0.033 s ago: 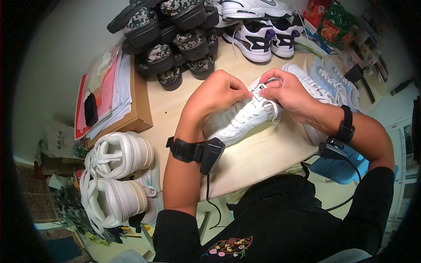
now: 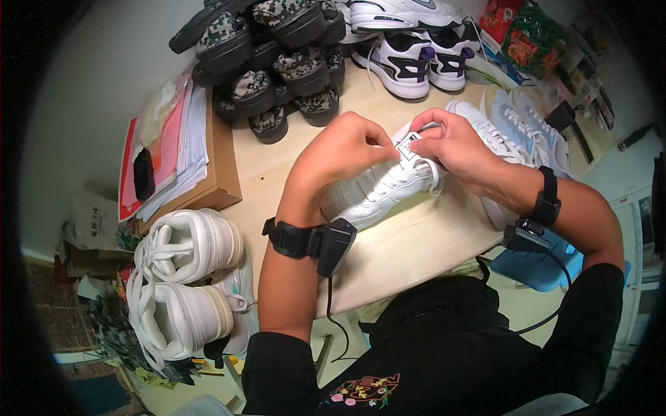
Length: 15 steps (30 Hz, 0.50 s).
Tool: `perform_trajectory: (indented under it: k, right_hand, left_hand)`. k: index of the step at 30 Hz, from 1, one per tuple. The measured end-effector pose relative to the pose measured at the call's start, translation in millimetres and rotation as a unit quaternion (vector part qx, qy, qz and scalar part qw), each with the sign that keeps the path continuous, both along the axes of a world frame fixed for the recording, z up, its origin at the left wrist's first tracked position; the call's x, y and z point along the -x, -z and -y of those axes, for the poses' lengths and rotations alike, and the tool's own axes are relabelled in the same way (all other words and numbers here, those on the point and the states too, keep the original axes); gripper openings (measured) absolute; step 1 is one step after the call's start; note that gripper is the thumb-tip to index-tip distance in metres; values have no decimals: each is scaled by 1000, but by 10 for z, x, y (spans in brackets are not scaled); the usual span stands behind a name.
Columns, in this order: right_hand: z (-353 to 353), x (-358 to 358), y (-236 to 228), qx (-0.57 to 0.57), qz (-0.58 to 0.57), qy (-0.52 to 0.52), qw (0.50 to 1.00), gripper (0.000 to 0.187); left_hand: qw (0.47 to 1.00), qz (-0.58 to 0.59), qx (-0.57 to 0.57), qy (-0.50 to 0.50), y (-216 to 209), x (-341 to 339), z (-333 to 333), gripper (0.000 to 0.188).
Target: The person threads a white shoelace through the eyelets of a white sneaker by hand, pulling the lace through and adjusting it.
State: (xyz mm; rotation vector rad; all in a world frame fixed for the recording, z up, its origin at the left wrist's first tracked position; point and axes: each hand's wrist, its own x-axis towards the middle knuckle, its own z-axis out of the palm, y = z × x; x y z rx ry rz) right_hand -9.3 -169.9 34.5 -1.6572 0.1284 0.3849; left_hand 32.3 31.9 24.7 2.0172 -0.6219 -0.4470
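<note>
A white lace-up sneaker with small holes in its toe lies on the table, toe to the left. My right hand is closed at its ankle opening, thumb and fingers pinching the tongue, which bears a black-and-white label. My left hand is over the far side of the lacing, its thumb and fingers pressed together near the tongue. What those fingers grip, if anything, is hidden. White laces hang loosely in loops at the near side of the opening.
Stacked camouflage-patterned shoes and white-and-black sneakers stand at the back. More white sneakers line the right. Papers on a cardboard box lie left, above a pair of white shoes. A blue stool stands below the table's right edge.
My left thumb has drawn back slightly from the tongue label, to the left. My right hand and the sneaker look the same.
</note>
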Motion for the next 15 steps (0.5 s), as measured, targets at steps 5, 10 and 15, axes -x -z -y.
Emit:
perform_trajectory:
  k: [5, 10, 15]
  right_hand:
    - [1, -23, 1, -43, -6, 10, 999, 22]
    - [8, -58, 29, -47, -12, 14, 999, 23]
    - [-4, -100, 1, -60, -27, 26, 997, 25]
  left_hand:
    - [976, 195, -99, 6, 39, 84, 76, 39]
    - [987, 142, -69, 17, -38, 57, 42, 32]
    - [972, 230, -45, 2, -11, 70, 57, 20]
